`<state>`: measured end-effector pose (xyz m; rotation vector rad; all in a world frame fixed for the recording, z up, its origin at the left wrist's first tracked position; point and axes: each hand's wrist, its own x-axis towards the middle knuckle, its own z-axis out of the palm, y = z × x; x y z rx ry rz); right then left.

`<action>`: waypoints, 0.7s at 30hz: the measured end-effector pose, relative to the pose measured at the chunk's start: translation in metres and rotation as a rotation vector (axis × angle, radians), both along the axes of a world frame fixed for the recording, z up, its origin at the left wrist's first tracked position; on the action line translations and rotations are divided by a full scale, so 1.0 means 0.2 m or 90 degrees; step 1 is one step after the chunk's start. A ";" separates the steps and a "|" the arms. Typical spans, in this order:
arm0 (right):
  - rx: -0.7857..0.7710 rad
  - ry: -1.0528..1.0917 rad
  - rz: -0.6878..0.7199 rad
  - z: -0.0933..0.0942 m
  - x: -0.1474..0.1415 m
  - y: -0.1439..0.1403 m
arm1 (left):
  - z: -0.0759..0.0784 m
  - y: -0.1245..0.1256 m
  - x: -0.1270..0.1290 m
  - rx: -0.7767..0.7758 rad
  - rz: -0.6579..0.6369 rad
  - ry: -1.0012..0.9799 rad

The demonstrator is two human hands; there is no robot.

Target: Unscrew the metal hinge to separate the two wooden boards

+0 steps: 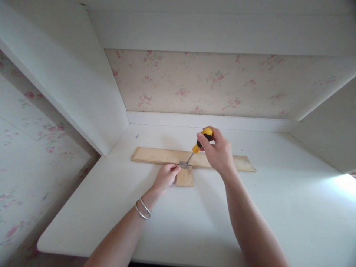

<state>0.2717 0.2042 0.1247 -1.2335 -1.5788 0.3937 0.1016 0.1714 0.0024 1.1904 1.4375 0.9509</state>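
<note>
My right hand (218,152) grips a yellow and black screwdriver (200,142), tilted, with its tip down on a small metal hinge (184,164). The hinge sits where a long wooden board (155,155) meets a small wooden block (184,178). My left hand (166,177), with two silver bangles on the wrist, rests beside the block, and its fingertips touch the hinge's left edge. Both pieces of wood lie flat on a white desk (264,207).
The desk stands in a white alcove with side panels left and right and floral wallpaper (211,83) at the back. A small dark screw or mark (137,136) lies on the desk behind the board. The desk's front edge runs near the bottom left.
</note>
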 end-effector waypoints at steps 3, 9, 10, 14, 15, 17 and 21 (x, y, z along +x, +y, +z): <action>-0.004 -0.012 0.005 0.00 0.00 -0.01 | -0.02 0.00 0.00 0.022 -0.005 0.024; 0.008 -0.022 0.004 0.02 -0.01 -0.03 | -0.09 0.02 -0.01 0.095 -0.007 0.085; 0.007 -0.023 0.001 0.02 -0.01 -0.02 | -0.09 0.02 -0.01 0.103 -0.012 0.093; -0.006 -0.026 -0.009 0.01 -0.01 -0.02 | -0.09 0.01 -0.01 0.121 -0.028 0.119; -0.009 -0.026 -0.006 0.01 -0.01 -0.02 | -0.08 0.01 -0.01 0.122 -0.027 0.124; -0.009 -0.033 0.003 0.01 -0.01 -0.02 | -0.07 0.01 -0.01 0.120 -0.020 0.128; 0.020 -0.064 0.001 0.02 -0.02 -0.03 | -0.05 -0.01 -0.01 0.111 -0.016 0.125</action>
